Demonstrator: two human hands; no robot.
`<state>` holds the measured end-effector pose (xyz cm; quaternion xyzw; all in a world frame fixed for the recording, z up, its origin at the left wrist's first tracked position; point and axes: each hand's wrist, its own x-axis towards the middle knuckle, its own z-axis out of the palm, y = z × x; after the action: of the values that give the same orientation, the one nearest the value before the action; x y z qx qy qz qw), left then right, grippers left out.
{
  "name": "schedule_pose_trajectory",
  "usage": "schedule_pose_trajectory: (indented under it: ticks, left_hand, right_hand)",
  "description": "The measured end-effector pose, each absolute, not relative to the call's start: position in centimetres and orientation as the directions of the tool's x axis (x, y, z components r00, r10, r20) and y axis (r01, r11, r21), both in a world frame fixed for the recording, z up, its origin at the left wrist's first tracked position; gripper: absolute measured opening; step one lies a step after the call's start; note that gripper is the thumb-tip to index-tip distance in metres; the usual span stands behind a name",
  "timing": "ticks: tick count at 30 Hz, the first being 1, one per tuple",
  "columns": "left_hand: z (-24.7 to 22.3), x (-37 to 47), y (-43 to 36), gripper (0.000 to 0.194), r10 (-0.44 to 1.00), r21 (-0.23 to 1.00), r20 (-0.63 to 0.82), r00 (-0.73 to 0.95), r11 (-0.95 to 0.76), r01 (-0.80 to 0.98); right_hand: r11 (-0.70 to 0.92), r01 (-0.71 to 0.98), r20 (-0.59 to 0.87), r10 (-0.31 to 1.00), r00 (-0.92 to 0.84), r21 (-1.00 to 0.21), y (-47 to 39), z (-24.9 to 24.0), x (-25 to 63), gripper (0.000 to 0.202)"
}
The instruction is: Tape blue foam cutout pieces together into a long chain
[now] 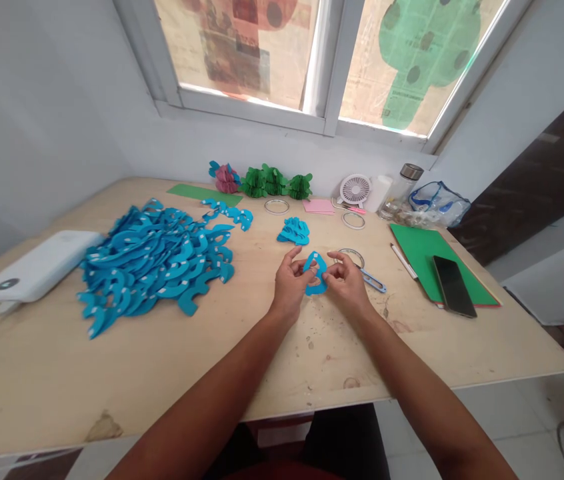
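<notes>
Between my hands, just above the table, is a curved blue paper cutout [317, 289] with a small white square at its top. My left hand [288, 285] pinches its left side between thumb and fingers. On the opposite side my right hand [347, 283] grips the right edge with the fingertips. A small stack of blue paper pieces [294, 231] lies just beyond my left hand. To the left spreads a big heap of similar wavy blue cutouts [157, 257], many bearing white squares.
A power bank [37, 265] with a cable lies at the left. Green paper ornaments [273, 180], tape rolls [277, 207], a small fan [355, 191] and a bottle [402, 190] line the back. A blue cutter [375, 281], pen [404, 261], green sheets [419, 260] and phone [454, 285] are right.
</notes>
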<state>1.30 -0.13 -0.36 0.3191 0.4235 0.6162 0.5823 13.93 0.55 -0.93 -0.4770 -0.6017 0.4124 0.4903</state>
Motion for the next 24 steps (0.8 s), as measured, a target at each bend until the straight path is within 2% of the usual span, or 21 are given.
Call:
schedule_pose_trajectory:
  ticks: [6,12,18,24]
  left_hand:
    - [-0.27,1.53,-0.54,0.027,0.984,0.929,-0.156,0.087,0.176,-0.325]
    - [0.11,1.39,-0.71,0.023,0.980,0.921,-0.191,0.047,0.195,-0.336]
    - [-0.07,1.11,-0.35,0.020,0.981,0.905,-0.177,-0.085,0.128,-0.405]
    - [0.02,1.05,-0.43,0.020,0.981,0.902,-0.172,-0.091,0.120,-0.415]
  right_hand:
    - [0.215,0.162,0.217,0.976,-0.005,-0.963,0.74,-0.41,14.62,0.043]
    - [0.231,0.166,0.233,0.972,-0.006,-0.959,0.77,-0.47,14.65,0.040]
    - [0.257,0.207,0.272,0.961,0.044,-0.944,0.79,-0.45,14.90,0.023]
    - [0.303,0.273,0.281,0.953,-0.116,-0.913,0.30,-0.13,14.60,0.014]
